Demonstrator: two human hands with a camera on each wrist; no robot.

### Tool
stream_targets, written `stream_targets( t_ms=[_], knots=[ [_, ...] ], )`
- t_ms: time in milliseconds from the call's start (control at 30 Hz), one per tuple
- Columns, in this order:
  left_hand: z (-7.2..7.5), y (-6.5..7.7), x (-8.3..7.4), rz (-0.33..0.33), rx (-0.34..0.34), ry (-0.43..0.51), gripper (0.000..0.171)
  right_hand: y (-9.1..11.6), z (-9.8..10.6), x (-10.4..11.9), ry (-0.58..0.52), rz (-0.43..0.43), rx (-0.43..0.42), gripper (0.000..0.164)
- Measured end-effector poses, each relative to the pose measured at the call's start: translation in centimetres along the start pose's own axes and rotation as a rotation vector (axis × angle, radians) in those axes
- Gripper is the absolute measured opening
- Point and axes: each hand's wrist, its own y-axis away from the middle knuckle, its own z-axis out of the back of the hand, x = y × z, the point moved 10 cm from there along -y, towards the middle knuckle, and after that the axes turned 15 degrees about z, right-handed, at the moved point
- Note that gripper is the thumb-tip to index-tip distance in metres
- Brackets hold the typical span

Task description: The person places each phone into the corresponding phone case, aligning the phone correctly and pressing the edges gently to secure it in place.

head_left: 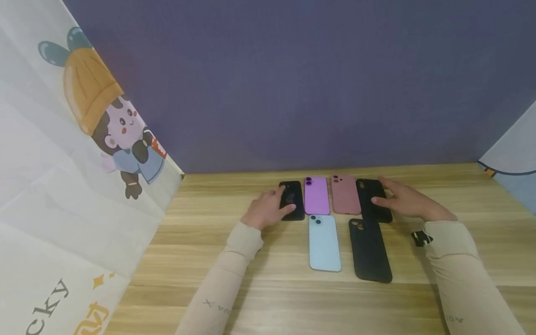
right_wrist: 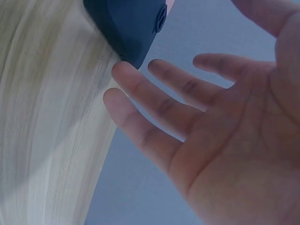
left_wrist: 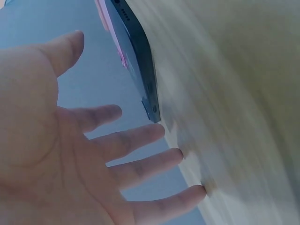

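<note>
My left hand (head_left: pixel 264 209) lies at the left end of a back row of phones and cases, thumb and forefinger over the glossy black phone (head_left: pixel 298 197). In the left wrist view its fingers are spread, fingertips beside the dark phone edge (left_wrist: pixel 140 47). At the row's right end, my right hand (head_left: pixel 408 200) reaches over a black phone case (head_left: pixel 370 190) with camera cutouts, thumb across its face. The right wrist view shows extended fingers, one fingertip right at the case's corner (right_wrist: pixel 129 51). Between the hands lie a purple phone (head_left: pixel 317 197) and a dusty-pink phone-shaped piece (head_left: pixel 346 197).
In front of the row lie a light-blue phone (head_left: pixel 325 246) and another black phone case (head_left: pixel 371 251) with camera cutouts. The wooden table (head_left: pixel 259 298) meets a dark blue-grey backdrop (head_left: pixel 301 83) behind, and a printed white curtain (head_left: pixel 54 195) hangs on the left.
</note>
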Motion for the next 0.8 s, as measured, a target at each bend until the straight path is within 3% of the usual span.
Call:
stream_targets(
  t_ms=[533, 800],
  knots=[
    [0.0, 0.0, -0.7, -0.004, -0.067, -0.005, 0.073, -0.4, -0.1, 0.4, 0.019, 0.004, 0.004, 0.084],
    [-0.4, 0.3, -1.1, 0.011, -0.079, -0.082, 0.075, -0.3, -0.4, -0.3, 0.066, -0.043, 0.021, 0.081]
  ],
)
